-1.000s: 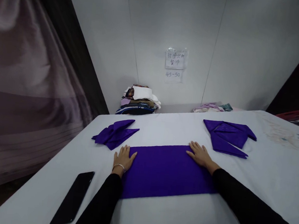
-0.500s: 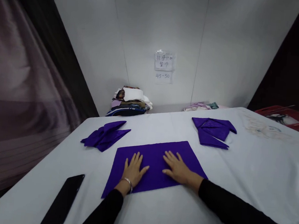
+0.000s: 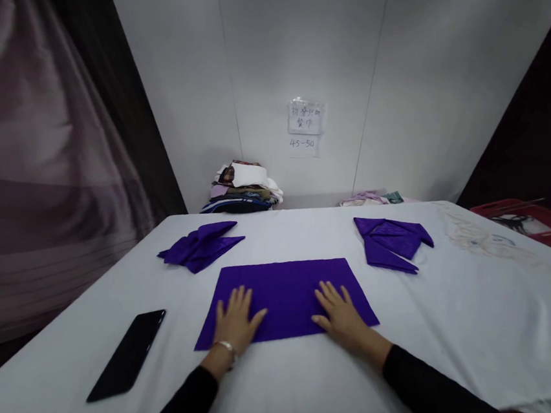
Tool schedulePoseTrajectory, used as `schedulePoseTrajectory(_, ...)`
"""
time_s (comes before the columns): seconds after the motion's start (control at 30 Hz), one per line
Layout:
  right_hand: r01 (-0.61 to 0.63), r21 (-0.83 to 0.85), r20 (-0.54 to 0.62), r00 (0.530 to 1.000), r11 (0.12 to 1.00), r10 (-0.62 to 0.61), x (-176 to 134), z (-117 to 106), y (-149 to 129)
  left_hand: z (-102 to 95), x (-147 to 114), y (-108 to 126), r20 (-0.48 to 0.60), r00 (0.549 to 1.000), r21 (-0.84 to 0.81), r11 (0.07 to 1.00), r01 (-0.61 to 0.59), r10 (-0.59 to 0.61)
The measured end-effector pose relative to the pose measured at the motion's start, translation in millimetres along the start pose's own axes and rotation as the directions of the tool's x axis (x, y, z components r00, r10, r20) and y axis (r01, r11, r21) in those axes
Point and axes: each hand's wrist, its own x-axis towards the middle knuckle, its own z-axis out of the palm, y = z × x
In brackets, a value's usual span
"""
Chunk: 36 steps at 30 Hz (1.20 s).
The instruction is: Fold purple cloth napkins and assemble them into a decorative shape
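A purple cloth napkin lies folded into a flat rectangle on the white-covered table. On its left part rests my left hand, palm down with fingers spread and a bracelet at the wrist. My right hand lies flat over the right part, its fingers also apart. Beyond it to the left is a purple napkin folded into pointed wings. Another folded purple napkin, with pointed corners, lies at the back right.
A black phone lies at the table's left. Past the far edge are a stack of folded cloths and more fabric. A handwritten paper sign hangs on the wall. A red basket stands far right.
My hands have moved apart over the napkin, the left one toward its left edge and the right one toward its right. The view has shifted slightly.
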Motion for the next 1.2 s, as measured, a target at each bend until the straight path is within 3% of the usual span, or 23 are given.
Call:
schedulePoseTrajectory(0.1, 0.127, 0.089, 0.071, 0.989, 0.988, -0.134, 16.5, 13.3, -47.0, 6.5, -3.6, 51.3, 0.015, 0.981, -0.052, 0.980, -0.194, 0.195)
schedulePoseTrajectory(0.17, 0.159, 0.114, 0.098, 0.980, 0.981, -0.171, 19.8, 17.9, -55.5, 11.0, -4.6, 56.2, 0.019, 0.974, -0.062, 0.973, -0.224, 0.225)
schedulePoseTrajectory(0.23, 0.149, 0.112, 0.111, 0.981, 0.982, -0.161, 13.4, 17.7, -41.9, 13.0, -5.1, 35.2, 0.018, 0.983, -0.061, 0.982, -0.181, 0.182)
schedulePoseTrajectory(0.3, 0.098, 0.084, 0.108, 0.988, 0.992, -0.107, -0.8, 13.7, -11.7, 12.5, -6.1, -2.6, 0.024, 0.996, -0.049, 0.996, -0.080, 0.081)
schedulePoseTrajectory(0.43, -0.103, -0.032, 0.042, 0.994, 0.994, 0.105, -31.5, 2.0, 58.7, 9.6, -9.8, -75.9, 0.024, 0.988, 0.007, 0.988, 0.155, -0.155)
schedulePoseTrajectory(0.53, -0.213, -0.097, 0.022, 0.976, 0.972, 0.216, -35.7, -5.0, 81.1, 5.1, -9.3, -91.9, 0.001, 0.969, 0.021, 0.969, 0.246, -0.246)
schedulePoseTrajectory(0.63, -0.182, -0.092, 0.009, 0.983, 0.979, 0.184, -18.3, -5.6, 62.9, -4.8, -4.0, -75.8, -0.032, 0.960, 0.015, 0.960, 0.278, -0.278)
schedulePoseTrajectory(0.77, 0.031, 0.004, 0.038, 0.999, 1.000, -0.031, 16.4, 4.8, 11.3, -18.5, 4.7, -49.6, -0.075, 0.967, -0.001, 0.970, 0.244, -0.244)
schedulePoseTrajectory(0.83, 0.088, 0.031, 0.062, 0.994, 0.996, -0.090, 28.0, 11.1, -6.4, -21.1, 8.0, -47.0, -0.070, 0.954, -0.051, 0.956, 0.288, -0.291)
schedulePoseTrajectory(1.0, 0.094, 0.062, 0.089, 0.991, 0.994, -0.099, 33.3, 17.8, -12.8, -20.5, 14.7, -68.3, 0.113, 0.883, -0.329, 0.821, 0.467, -0.456)
schedulePoseTrajectory(1.2, 0.028, 0.146, 0.193, 0.980, 0.989, -0.057, 38.2, 4.4, -13.0, -26.2, 17.8, -91.1, 0.222, 0.895, -0.432, 0.784, 0.446, -0.387)
